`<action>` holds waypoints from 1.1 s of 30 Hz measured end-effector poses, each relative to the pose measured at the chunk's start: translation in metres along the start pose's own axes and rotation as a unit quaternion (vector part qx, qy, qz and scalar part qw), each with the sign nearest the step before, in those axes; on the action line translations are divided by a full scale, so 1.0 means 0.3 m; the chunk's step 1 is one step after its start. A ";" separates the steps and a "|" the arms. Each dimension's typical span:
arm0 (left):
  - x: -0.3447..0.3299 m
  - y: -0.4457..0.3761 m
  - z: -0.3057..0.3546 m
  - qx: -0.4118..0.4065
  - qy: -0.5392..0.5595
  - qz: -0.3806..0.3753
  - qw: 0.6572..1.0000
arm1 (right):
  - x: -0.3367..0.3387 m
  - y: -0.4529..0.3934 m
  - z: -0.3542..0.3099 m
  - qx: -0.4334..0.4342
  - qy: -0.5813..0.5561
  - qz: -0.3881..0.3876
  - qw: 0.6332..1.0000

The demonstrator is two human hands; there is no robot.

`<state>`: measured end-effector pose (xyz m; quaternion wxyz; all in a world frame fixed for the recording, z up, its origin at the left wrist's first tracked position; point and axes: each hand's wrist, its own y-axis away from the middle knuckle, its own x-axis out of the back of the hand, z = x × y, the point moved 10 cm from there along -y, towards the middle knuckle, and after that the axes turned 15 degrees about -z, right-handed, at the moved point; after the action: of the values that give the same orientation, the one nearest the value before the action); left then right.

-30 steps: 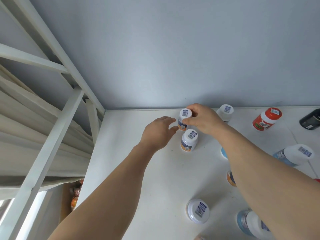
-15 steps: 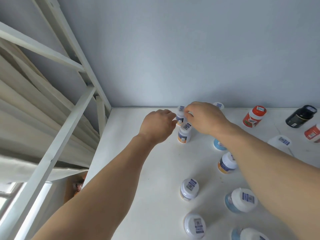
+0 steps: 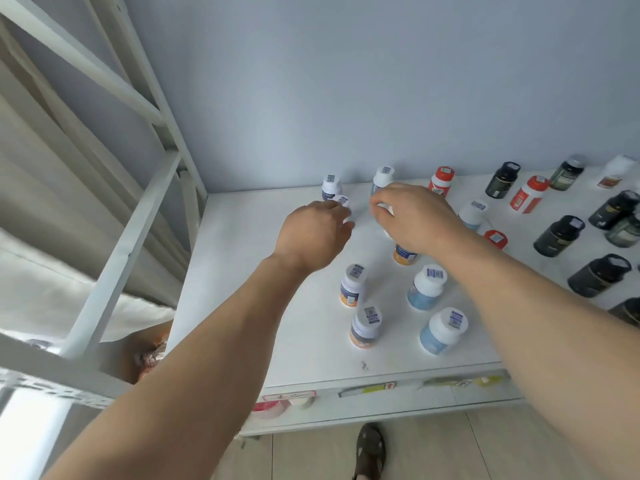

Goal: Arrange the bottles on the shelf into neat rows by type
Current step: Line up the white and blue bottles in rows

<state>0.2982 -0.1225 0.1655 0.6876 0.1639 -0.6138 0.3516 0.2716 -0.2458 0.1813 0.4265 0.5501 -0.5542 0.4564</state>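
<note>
Across the white shelf (image 3: 242, 271) the bottles stand upright in loose groups: white-capped ones with orange bands toward the left, blue-bodied ones (image 3: 425, 289) in the middle, red ones (image 3: 528, 195) and dark ones (image 3: 558, 236) well off to the right. Sorting of the left-hand group looks to be the step in hand. The left hand (image 3: 313, 235) curls round a small white-capped bottle (image 3: 342, 202) just in front of another (image 3: 331, 186) by the back wall. The right hand (image 3: 414, 216) hangs over a bottle beneath it, fingers bent; whether it grips that one I cannot tell. Next, I judge, the held bottle wants setting square behind its like, then the two orange-banded ones (image 3: 351, 285) nearer the front brought into the file. Bare shelf lies to the left up to the frame post (image 3: 194, 209), giving room to slide; the front edge (image 3: 381, 375) sits near the closest bottles, so pulls toward it need care.
</note>
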 end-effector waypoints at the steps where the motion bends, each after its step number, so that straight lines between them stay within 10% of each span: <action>1: 0.004 0.026 0.029 -0.004 0.004 -0.001 1.000 | 0.014 0.041 -0.003 -0.001 -0.004 0.005 1.000; 16: -0.012 0.416 0.499 -0.027 0.066 0.067 0.995 | 0.001 0.688 0.171 0.004 -0.146 0.097 0.985; 25: -0.424 0.559 0.584 0.046 0.087 -0.057 0.993 | -0.422 0.862 0.420 -0.050 -0.141 -0.078 0.986; 33: -0.622 0.543 0.505 0.062 0.040 -0.044 0.996 | -0.570 0.787 0.418 -0.023 -0.069 -0.032 0.997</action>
<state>0.0764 -0.1610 -0.0177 0.7148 0.2190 -0.5548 0.3650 0.0445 -0.3354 -0.0216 0.4147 0.5878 -0.5744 0.3905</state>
